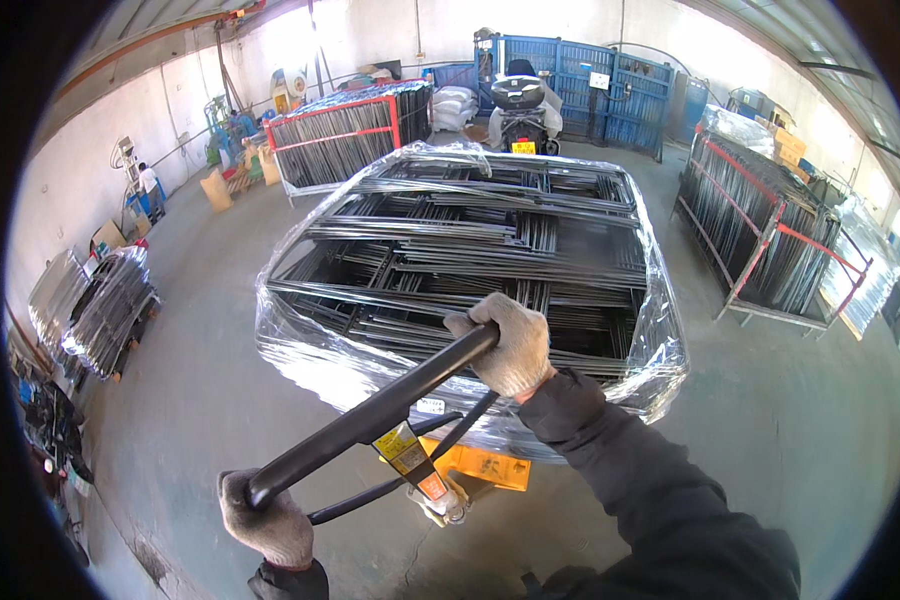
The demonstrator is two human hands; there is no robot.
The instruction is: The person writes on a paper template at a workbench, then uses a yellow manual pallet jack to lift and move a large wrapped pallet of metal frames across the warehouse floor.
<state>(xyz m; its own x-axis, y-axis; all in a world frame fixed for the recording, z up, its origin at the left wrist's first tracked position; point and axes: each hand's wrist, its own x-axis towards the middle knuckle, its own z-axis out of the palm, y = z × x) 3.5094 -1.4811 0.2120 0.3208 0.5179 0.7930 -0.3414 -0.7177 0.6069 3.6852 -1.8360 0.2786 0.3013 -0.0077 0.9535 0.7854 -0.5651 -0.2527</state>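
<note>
My left hand [267,520], in a pale work glove, is closed round the lower left end of a black pallet jack handle [370,412]. Higher up, at the handle's right end, my gloved right hand [511,346] grips it too. The handle slants across in front of me, with yellow and orange labels below its bar. Beneath it shows the yellow body of the pallet jack [490,467]. Just ahead stands a wide load of stacked black metal frames [470,262], wrapped round its sides in clear film [315,368]. The jack's forks are hidden under the load.
Red-railed racks of dark frames stand at the far left [335,135] and at the right [760,215]. A parked motorbike [523,105] is behind the load, before blue metal gates [570,75]. Wrapped bundles [100,305] sit on the left, and a person [150,187] stands beyond.
</note>
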